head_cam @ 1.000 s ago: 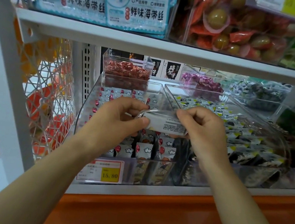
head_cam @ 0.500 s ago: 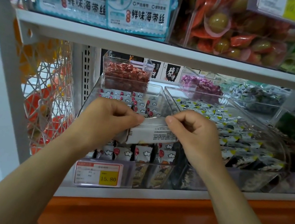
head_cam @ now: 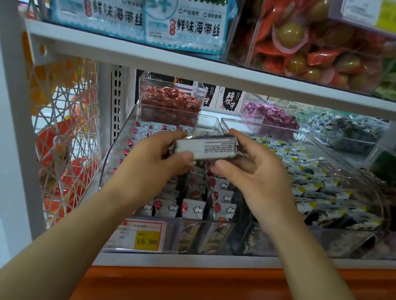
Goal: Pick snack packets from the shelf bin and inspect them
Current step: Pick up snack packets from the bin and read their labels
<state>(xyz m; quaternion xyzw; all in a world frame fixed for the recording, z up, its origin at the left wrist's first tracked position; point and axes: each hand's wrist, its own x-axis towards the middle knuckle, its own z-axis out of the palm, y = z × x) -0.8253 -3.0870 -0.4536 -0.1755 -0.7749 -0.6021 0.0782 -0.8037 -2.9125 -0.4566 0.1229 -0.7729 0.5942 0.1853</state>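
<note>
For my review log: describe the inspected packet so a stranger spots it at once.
Find the clear bin with the yellow price tag on the lower shelf. Above it, left hand and right hand hold the snack packet: the only one lifted, white printed back showing.

Open air lies over the clear bin (head_cam: 117,154), capped at twelve o'clock by the upper shelf (head_cam: 230,75); a wire basket (head_cam: 64,127) blocks nine o'clock, the candy tub (head_cam: 171,101) eleven.

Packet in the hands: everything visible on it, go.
The packet is an oblong pouch of glossy film, white face with a block of fine print turned toward the camera, dark at the edges. It lies lengthwise, nearly level, over the clear bin. The left hand pinches its left end, the right hand its right.
</note>
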